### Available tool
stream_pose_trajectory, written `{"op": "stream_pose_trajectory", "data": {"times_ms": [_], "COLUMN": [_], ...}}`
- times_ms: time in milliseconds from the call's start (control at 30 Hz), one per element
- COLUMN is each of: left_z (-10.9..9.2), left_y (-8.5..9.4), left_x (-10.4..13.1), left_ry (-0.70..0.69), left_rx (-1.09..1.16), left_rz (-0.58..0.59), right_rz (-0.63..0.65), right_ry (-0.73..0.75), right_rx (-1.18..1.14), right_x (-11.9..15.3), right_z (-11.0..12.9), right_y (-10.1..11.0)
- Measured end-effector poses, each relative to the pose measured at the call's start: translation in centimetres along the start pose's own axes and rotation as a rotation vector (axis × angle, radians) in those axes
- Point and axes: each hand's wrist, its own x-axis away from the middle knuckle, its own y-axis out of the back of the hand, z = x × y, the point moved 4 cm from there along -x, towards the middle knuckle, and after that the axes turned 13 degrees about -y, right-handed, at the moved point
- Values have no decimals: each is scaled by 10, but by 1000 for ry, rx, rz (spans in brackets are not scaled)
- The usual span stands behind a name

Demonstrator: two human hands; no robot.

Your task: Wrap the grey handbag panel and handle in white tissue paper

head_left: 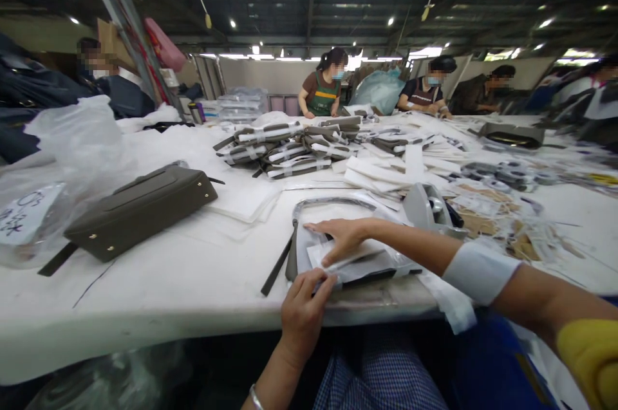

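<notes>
In front of me on the white table lies a dark olive handbag (291, 262), partly covered in white sheeting, with its wrapped handle (333, 201) arched on the far side and a strap hanging off to the left. My right hand (345, 239) rests over it, fingers spread, pressing on a white sheet (316, 255). At the bag's near edge, my left hand (306, 307) has its thumb and fingers curled together; what they pinch is hidden. Just beyond my right forearm stands a grey tape dispenser (427, 207).
Another olive handbag (145, 210) lies on its side at left, near clear plastic bags (82, 139). Farther back are a pile of wrapped straps (290, 146), white paper strips (376, 175), tape rolls (516, 173) and tags with strings (502, 210). Several people sit across the table.
</notes>
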Motion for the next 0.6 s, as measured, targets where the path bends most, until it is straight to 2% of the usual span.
{"op": "stream_pose_trajectory", "data": {"times_ms": [100, 300, 433, 600], "left_z": [0, -1, 0, 4], "left_y": [-2, 3, 7, 5], "left_x": [0, -4, -5, 0], "left_ry": [-2, -30, -44, -17], "left_rx": [-32, -32, 15, 56], "left_rz": [6, 20, 36, 38], "right_rz": [-9, -116, -157, -83], "right_ry": [-50, -67, -44, 73], "right_rx": [-68, -207, -262, -185], "right_x": [-2, -12, 7, 37], "right_z": [-1, -7, -1, 12], "right_y": [-11, -10, -5, -14]}}
